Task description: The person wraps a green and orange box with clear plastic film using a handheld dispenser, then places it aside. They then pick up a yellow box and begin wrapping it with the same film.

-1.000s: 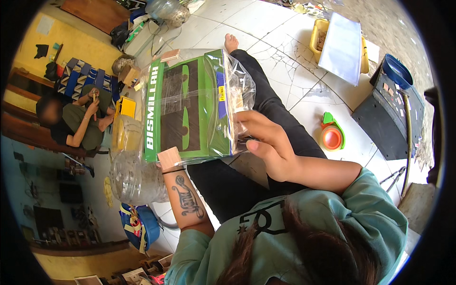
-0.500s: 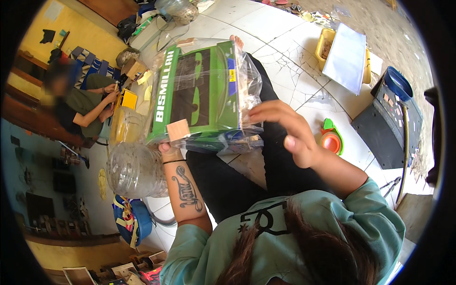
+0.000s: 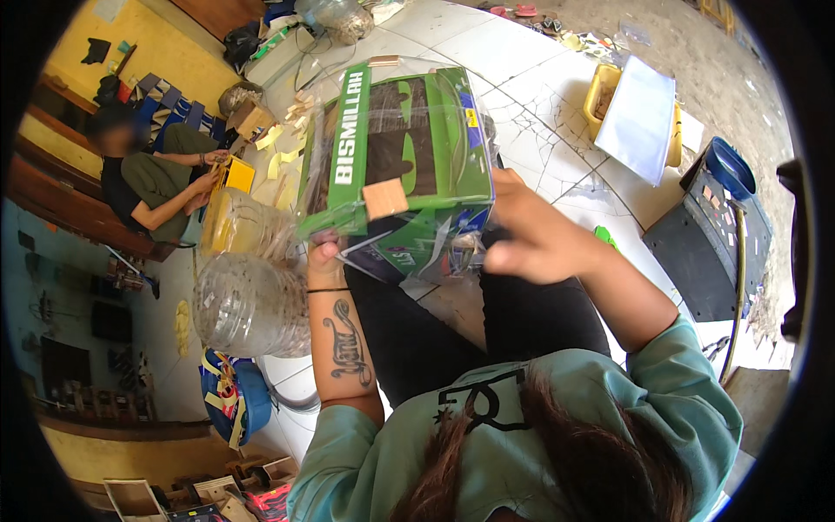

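Observation:
A green and black box-shaped thing (image 3: 396,157), wrapped in clear plastic, is held up over my thighs. White lettering runs down its left side. A small pale wooden piece (image 3: 385,199) sits at its near corner, and another wooden piece (image 3: 383,61) at the far edge. My left hand (image 3: 323,252) grips the lower left corner from beneath; the thumb shows, while most fingers are hidden under the box. My right hand (image 3: 544,230) is against or just beside the right side, blurred, with thumb apart and fingers stretched; the box partly covers the fingertips.
Clear plastic jars (image 3: 252,304) stand left of my knee, near a blue tub (image 3: 239,400) of strips. A yellow basket (image 3: 604,96) carries a white sheet. Right of me are a dark panel (image 3: 709,244) and blue basin (image 3: 731,167). Another person (image 3: 148,183) sits at far left.
The box has shifted right and tilted, so more of its near face shows. My right hand has moved up against its right side. My left hand still supports it from below.

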### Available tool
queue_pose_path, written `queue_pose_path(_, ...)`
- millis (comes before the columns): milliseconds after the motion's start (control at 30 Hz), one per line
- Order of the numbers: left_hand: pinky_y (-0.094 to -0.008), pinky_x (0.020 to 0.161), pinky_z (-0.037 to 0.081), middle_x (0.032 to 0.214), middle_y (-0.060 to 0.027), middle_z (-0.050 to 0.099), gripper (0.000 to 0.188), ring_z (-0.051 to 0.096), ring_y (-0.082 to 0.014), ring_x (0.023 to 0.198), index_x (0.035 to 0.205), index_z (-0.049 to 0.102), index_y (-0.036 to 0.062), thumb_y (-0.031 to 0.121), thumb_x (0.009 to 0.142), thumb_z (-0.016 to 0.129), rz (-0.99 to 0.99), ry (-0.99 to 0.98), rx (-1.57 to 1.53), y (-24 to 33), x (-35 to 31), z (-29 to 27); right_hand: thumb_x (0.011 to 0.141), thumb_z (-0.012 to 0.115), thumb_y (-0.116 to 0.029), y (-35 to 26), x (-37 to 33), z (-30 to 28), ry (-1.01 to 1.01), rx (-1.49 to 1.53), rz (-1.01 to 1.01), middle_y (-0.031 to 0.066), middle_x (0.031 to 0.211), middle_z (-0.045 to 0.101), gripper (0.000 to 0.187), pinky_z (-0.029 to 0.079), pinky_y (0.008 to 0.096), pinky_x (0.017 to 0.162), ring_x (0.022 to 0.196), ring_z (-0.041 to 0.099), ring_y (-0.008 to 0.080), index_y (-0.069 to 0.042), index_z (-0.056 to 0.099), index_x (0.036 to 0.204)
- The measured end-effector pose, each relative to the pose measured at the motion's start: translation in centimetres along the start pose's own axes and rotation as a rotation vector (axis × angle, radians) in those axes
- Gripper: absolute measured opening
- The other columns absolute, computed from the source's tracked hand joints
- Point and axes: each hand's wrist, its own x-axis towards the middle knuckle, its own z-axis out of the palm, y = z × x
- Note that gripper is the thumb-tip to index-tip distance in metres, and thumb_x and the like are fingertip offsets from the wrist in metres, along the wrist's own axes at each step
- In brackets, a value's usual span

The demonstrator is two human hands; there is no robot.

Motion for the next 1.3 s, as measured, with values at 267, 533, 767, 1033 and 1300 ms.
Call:
queue_pose_path(267,-0.0442,0.101,0.041,0.125,-0.0190,0.056,0.080,0.054,-0.0322,0.116,0.128,0.048,-0.0029,0.032,0.062,0.077,0.068,-0.101,-0.171,-0.4,1.7,1.3,0.097,0.032,-0.046,2.1,-2.5,-1.7,0.386,0.281,-0.026,0.0158,0.109,0.063,0.059,0.037,0.0354,0.089,0.099,0.054,0.0257,0.004,0.060,0.113)
queue_pose_path(533,-0.0427,0.106,0.035,0.130,-0.0126,0.053,0.090,0.050,-0.0292,0.121,0.133,0.046,0.0016,0.047,0.062,0.077,0.039,-0.014,0.001,0.3,1.6,2.8,0.094,0.042,-0.044,3.3,-1.8,0.8,0.142,0.107,-0.051,0.0204,0.123,0.055,0.056,0.030,0.0442,0.102,0.113,0.048,0.0336,0.003,0.054,0.124)
queue_pose_path(767,-0.0371,0.113,0.022,0.147,-0.0156,0.030,0.139,0.027,-0.0264,0.138,0.148,0.012,-0.0005,0.069,0.049,0.080,-0.076,-0.139,0.202,-1.1,0.6,3.0,0.061,0.076,-0.064,10.0,-6.1,4.0,0.635,0.305,0.167,0.0181,0.141,0.039,0.116,0.021,0.0404,0.111,0.135,0.032,0.0290,0.004,0.027,0.143)
queue_pose_path(1033,-0.0334,0.091,0.037,0.121,-0.0066,0.041,0.116,0.039,-0.0193,0.108,0.140,0.026,-0.0006,0.058,0.058,0.084,-0.058,-0.185,0.278,-2.8,0.5,2.5,0.060,0.089,-0.016,19.3,-8.6,7.5,0.143,0.648,0.534,0.0107,0.114,0.061,0.077,0.040,0.0395,0.100,0.110,0.055,0.0254,0.002,0.051,0.124)
queue_pose_path(1300,-0.0438,0.116,0.012,0.150,-0.0334,0.008,0.153,0.005,-0.0443,0.142,0.150,-0.001,0.0024,0.061,0.040,0.087,0.344,-0.262,0.763,1.7,2.5,7.4,0.070,0.073,-0.036,17.1,-4.5,2.2,0.526,0.535,0.452,0.0122,0.129,0.051,0.075,0.037,0.0471,0.104,0.121,0.048,0.0295,-0.003,0.046,0.132)
